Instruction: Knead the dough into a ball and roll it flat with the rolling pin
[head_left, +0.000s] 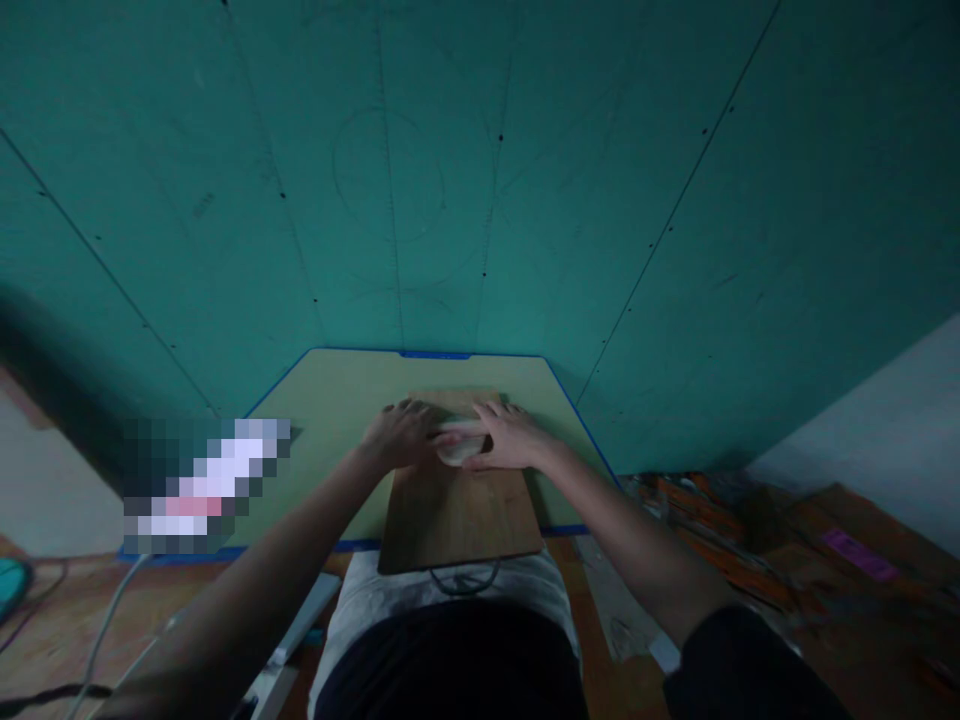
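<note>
A pale, rounded, dough-like lump (pixel 460 453) lies on a wooden board (pixel 461 515), and its exact kind is hard to make out in the dim light. From the left, my left hand (pixel 403 432) presses against it with fingers bent and thumb reaching over its side. My right hand (pixel 514 437) grips it from the other side, thumb at the near edge and fingers over the far edge. Part of the lump is hidden beneath the hands. The board lies lengthwise toward my body, its near end jutting past the table edge.
Under the board is a pale tabletop (pixel 341 385) with a blue rim, against a green panel wall (pixel 450 200). A pixelated object (pixel 217 480) with a white cable (pixel 105 630) lies at left. Cardboard (pixel 847 560) and clutter fill the floor at right.
</note>
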